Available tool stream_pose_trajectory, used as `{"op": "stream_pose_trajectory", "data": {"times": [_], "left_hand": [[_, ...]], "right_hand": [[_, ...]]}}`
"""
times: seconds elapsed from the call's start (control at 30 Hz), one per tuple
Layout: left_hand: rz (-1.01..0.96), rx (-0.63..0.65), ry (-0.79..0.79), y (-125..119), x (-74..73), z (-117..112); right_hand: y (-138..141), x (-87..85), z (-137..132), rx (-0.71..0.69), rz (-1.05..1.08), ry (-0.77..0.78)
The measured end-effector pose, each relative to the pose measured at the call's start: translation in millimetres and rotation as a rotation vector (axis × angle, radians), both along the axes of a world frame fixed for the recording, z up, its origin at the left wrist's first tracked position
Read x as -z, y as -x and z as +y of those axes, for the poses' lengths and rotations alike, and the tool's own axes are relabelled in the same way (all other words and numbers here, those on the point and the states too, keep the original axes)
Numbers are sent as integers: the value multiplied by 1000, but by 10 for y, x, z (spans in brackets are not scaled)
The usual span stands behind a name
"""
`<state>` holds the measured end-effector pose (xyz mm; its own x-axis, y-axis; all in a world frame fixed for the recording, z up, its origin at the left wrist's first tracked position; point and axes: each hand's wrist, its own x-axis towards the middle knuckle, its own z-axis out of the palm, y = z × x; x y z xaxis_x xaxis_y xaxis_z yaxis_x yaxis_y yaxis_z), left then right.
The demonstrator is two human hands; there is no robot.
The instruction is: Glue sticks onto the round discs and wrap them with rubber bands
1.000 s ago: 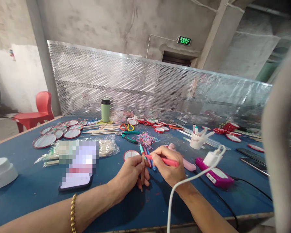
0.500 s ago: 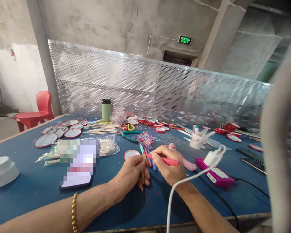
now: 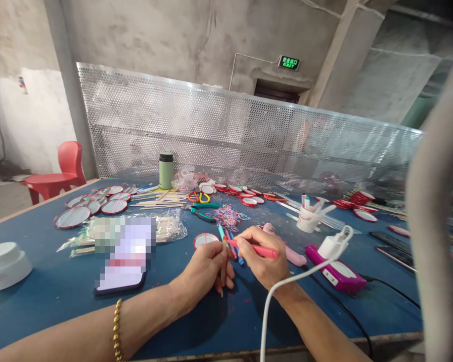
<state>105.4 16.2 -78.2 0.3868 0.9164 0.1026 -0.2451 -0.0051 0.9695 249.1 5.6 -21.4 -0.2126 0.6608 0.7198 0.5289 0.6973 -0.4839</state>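
My left hand [image 3: 211, 261] pinches a flat wooden stick [image 3: 224, 269] and holds it nearly upright above the blue table. The stick's top end looks reddish. In my right hand [image 3: 262, 256] is a red marker pen [image 3: 262, 250], its tip at the top of the stick. Behind the fingers lie several coloured pens [image 3: 221, 231], partly hidden. A round red-rimmed disc [image 3: 204, 240] rests just beyond my left hand. Small coloured rubber bands [image 3: 230, 216] are heaped farther back, beside green-handled pliers [image 3: 203, 213].
A phone [image 3: 126, 261] and bagged sticks [image 3: 168, 226] lie left, near a white jar [image 3: 5, 266]. A white cable [image 3: 283, 286] crosses over my right forearm from a charger on a purple power strip [image 3: 335, 271]. A pen cup [image 3: 308, 219] stands right; a green bottle [image 3: 166, 171] stands behind.
Both hands keep almost the same pose, with the marker tip staying at the stick's top end. The whole view has shifted very slightly.
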Motion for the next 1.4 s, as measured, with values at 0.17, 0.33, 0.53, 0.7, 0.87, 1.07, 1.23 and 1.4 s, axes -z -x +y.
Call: {"op": "stream_pose_trajectory", "data": {"times": [0.17,0.33,0.53,0.7,0.87,1.07,1.23,1.4], "left_hand": [[6,1,-8,2,22,16],[14,3,-27,-2,17,15],[25,6,-35,-5,23,20],[29,12,-45,-3,25,27],[31,11,-46,-8,36,36],[38,-6,-54,-13,34,28],[37,0,-64,-9,42,28],[50,2,-66,-5,43,31]], "right_hand": [[10,-15,-9,3,6,-3],[10,-13,-3,8,0,-7],[12,-13,-8,0,4,-10],[16,-12,-9,-3,4,7],[20,-8,-9,-10,12,20],[23,-11,-14,-18,6,17],[29,-14,-17,-15,1,6],[33,-12,-17,-26,-1,7]]}}
